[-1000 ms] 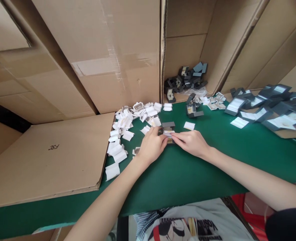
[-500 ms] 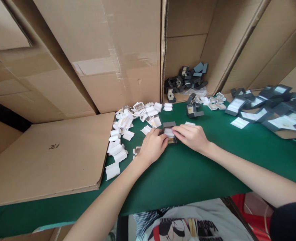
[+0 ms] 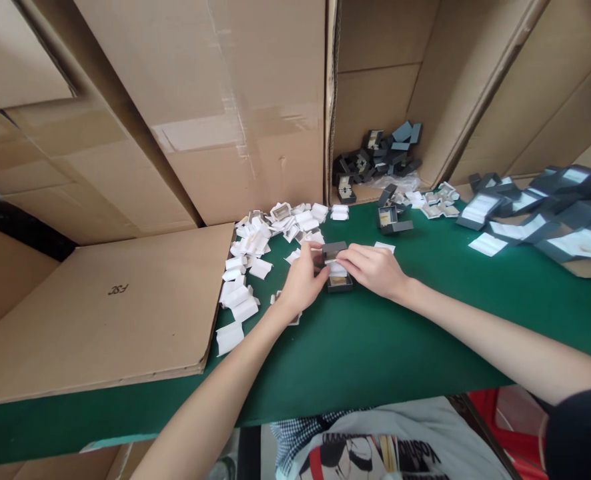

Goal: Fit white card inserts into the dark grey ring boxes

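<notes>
Left hand (image 3: 301,281) higher, on boxy case (image 3: 340,283)

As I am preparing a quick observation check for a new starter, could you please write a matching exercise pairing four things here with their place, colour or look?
Things:
1. Tabletop
2. Flat cardboard sheet
3. Clear plastic
4. Right hand

Place, colour or look:
A. Beside dark boxes inside the open carton
B. At the small open box
C. Green
D. Printed with dark lettering

Right pairs: 1-C; 2-D; 3-A; 4-B
</notes>
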{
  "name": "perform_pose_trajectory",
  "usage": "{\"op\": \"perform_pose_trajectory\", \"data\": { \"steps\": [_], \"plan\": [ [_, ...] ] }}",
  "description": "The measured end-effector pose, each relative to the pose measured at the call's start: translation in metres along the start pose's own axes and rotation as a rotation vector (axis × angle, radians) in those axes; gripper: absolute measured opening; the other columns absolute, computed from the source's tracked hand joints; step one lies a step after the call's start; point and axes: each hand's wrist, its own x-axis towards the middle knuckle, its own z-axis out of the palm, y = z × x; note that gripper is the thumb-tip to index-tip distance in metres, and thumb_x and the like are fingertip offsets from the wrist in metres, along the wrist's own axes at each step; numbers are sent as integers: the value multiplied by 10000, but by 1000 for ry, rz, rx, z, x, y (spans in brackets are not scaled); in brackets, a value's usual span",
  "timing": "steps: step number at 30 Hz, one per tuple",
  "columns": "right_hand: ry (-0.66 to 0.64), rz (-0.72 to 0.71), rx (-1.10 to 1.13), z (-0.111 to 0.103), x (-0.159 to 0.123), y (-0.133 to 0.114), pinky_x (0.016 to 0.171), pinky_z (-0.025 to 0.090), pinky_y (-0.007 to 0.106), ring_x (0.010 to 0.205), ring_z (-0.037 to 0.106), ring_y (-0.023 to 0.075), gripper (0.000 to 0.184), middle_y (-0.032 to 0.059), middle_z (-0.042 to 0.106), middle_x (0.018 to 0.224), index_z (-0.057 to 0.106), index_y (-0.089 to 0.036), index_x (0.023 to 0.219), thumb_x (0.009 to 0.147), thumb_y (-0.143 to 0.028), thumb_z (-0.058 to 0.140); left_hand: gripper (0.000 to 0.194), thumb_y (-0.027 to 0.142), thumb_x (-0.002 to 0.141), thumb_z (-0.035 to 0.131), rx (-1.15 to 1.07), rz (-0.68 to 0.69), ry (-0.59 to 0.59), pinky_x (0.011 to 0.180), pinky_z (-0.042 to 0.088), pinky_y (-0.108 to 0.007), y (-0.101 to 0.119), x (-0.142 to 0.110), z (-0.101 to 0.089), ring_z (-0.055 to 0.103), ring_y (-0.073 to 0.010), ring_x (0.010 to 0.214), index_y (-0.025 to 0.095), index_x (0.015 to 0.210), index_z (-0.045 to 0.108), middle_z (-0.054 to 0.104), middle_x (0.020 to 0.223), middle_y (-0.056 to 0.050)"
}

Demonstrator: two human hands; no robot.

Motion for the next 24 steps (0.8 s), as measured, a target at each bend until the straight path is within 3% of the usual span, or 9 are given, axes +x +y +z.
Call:
{"op": "perform_pose_trajectory", "data": {
  "steps": [9, 15, 20, 24],
  "plan": [
    [-61, 135, 215, 7, -5, 1, 603, 420, 250, 700, 601, 145, 225, 63, 652, 816, 564, -183, 872, 950, -284, 378, 315, 155, 840, 510, 21, -113, -58, 897, 487, -335, -2, 5, -5, 648, -197, 971, 144, 1154, 528, 685, 1046, -97],
    [-128, 254, 305, 5, -4, 0, 564, 383, 237, 581, 522, 118, 182, 17, 611, 723, 571, -186, 850, 912, -325, 471, 302, 137, 829, 508, 30, -100, -48, 887, 481, -311, 0, 5, -6, 641, -191, 989, 153, 1126, 564, 671, 1099, -86],
    [-130, 266, 282, 5, -3, -1, 556, 365, 231, 565, 504, 109, 182, 5, 603, 706, 576, -183, 837, 904, -329, 490, 292, 188, 821, 508, 60, -79, -77, 722, 481, -257, 3, 5, -5, 637, -163, 821, 143, 1106, 553, 680, 920, -54],
    [-115, 213, 215, 5, -1, -3, 547, 362, 232, 554, 525, 102, 210, 18, 652, 761, 583, -185, 825, 920, -323, 458, 274, 255, 768, 565, 107, -83, -101, 576, 423, -224, 2, 5, -4, 538, -118, 613, 154, 1022, 549, 592, 716, 8]
  ]
}}
